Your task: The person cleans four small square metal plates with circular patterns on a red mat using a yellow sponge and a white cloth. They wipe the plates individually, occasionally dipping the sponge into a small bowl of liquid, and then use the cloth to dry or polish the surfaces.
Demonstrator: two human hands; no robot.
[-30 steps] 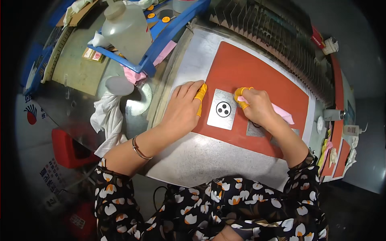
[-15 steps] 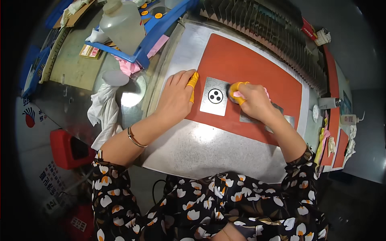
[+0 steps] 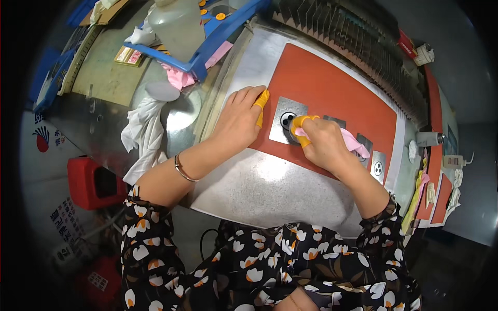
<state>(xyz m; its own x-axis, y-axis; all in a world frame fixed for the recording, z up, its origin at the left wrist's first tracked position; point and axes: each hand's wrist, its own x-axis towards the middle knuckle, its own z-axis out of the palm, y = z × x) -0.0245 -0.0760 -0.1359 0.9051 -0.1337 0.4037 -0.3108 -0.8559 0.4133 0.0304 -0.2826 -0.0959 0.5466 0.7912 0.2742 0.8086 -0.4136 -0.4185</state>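
On a red mat [image 3: 340,83] lies a silvery square plate [image 3: 279,126] with a black ring around three black dots. My right hand [image 3: 327,142], with yellow finger covers, is closed on a pink cloth [image 3: 356,143] and presses on the plate's right part, hiding some of it. The cloth's tail hangs out behind my hand. Fingers stretched out, my left hand [image 3: 239,118] lies flat at the mat's left edge, a yellow cover on one finger, next to the plate. Smaller metal plates lie to the right, one with a dotted emblem [image 3: 378,168].
A rack of upright thin sheets [image 3: 342,41] runs along the far side. At the far left a blue tray [image 3: 199,59] holds a translucent jug [image 3: 179,31]. White cloths [image 3: 142,129] hang by a round disc [image 3: 162,91]. Bottles [image 3: 429,139] stand at right.
My right hand has moved from beside the plate onto its right part, partly covering the ring. More of the pink cloth now shows. The whole view has shifted slightly; my left hand stays at the mat's edge.
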